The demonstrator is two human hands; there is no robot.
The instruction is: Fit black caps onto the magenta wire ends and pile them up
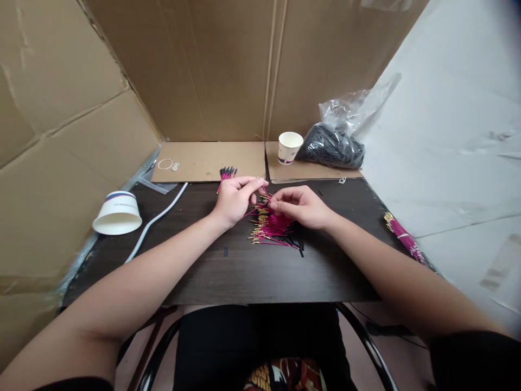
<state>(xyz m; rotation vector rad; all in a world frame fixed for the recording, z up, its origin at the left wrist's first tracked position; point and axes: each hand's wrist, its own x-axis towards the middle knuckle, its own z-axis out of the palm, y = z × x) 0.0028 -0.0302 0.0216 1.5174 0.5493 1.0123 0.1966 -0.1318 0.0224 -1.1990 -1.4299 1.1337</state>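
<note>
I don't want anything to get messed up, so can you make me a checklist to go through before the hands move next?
1. Left hand has a pink wire at its fingertips: ok.
2. Right hand has its own wire gripped: cannot tell; its fingertips are close together, but what is between them is too small to see.
3. Loose wire pile is neat: not ok; some wires stick out at its near edge.
4. Small paper cup stands upright: ok.
5. White paper bowl stands upright: not ok; it is tipped, its opening facing the person.
6. Wire bundle at the right has a band around it: ok.
</note>
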